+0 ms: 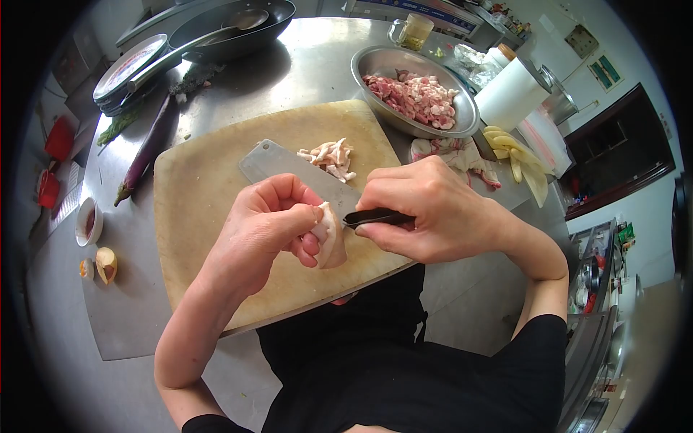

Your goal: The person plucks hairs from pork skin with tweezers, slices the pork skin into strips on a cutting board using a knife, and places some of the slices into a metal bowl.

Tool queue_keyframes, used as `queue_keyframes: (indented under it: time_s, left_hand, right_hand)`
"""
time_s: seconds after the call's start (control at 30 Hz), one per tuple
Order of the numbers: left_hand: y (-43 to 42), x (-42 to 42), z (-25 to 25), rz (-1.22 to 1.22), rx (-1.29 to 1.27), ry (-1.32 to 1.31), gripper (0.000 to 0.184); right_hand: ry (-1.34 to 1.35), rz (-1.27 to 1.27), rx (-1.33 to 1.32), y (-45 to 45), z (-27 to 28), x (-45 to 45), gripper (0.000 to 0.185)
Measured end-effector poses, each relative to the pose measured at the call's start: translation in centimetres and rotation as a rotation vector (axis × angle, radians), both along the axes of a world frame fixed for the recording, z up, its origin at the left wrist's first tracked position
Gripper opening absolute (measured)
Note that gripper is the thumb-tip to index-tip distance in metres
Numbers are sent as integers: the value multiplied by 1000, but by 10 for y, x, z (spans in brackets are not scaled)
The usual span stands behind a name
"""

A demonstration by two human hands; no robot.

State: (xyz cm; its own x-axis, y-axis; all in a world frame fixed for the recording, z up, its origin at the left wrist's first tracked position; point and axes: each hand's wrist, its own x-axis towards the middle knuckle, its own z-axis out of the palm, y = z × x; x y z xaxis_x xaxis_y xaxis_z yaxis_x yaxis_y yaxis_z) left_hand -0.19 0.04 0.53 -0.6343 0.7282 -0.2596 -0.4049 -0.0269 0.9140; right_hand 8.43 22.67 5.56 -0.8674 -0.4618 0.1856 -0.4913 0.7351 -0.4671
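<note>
My left hand [271, 220] pinches a pale piece of pork skin [331, 242] between thumb and fingers, above the front part of the cutting board [209, 267]. Closed around black tweezers [379, 216], my right hand [426, 209] has their tip close beside the skin; whether they touch it I cannot tell. Behind both hands a cleaver [289, 164] lies flat on the board, its handle end hidden. A small pile of pale cut strips [330, 157] sits just past the blade.
A steel bowl [468, 119] of cut meat [415, 97] stands behind the board at right, near a cloth [455, 157] and pale peeled slices [516, 155]. To the left lie an eggplant [148, 155], a small bowl [89, 222] and a cut onion [106, 265]. A wok [249, 40] stands at the back.
</note>
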Motion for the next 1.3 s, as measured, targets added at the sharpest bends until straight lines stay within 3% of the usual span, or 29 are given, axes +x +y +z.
queue_keyframes:
  time_s: [1.03, 1.3]
  left_hand:
    - [-1, -2, 0, 24, 14, 4, 9]
    - [0, 0, 1, 22, 12, 1, 9]
  right_hand:
    - [31, 152, -49, -2, -4, -1, 15]
    - [-19, 40, -93, 1, -9, -7, 20]
